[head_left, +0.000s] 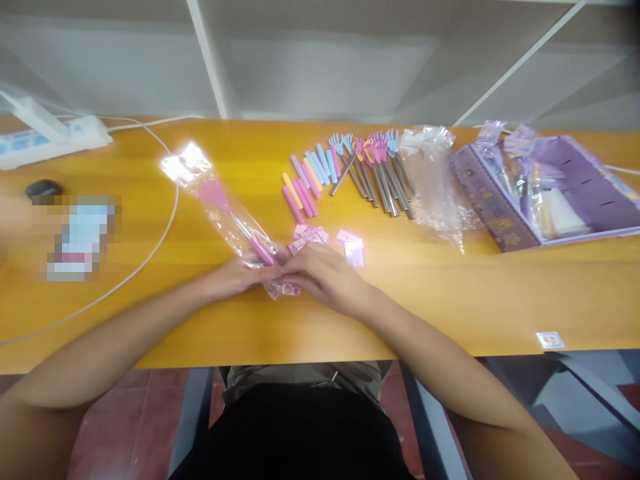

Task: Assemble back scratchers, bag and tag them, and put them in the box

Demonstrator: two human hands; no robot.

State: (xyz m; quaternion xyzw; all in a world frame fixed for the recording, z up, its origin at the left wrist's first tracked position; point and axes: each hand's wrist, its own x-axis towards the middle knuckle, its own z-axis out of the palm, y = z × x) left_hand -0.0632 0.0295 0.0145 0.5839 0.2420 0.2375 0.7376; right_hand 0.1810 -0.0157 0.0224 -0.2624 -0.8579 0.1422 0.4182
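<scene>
A pink back scratcher [261, 250] with a metal rod lies inside a clear plastic bag [230, 223], its hand-shaped head towards the far left. My left hand [237, 277] is closed around the bag near the handle end. Fingers of my right hand [330, 277] pinch the same bag at its near end, touching the left thumb. Just beyond my right hand are small printed cards [310, 235], and two more cards [354, 250] lie to its right. Farther back are loose pink, yellow, purple and blue handles [305, 183] and a pile of back scratchers with bare metal rods [380, 173].
Clear bags [433, 180] are stacked beside the pile. A purple display box [540, 193] with packed items stands at the right. On the left are a power strip [85, 137], a black mouse [44, 191], a blurred-out phone-like object [83, 233] and a white cable [165, 243].
</scene>
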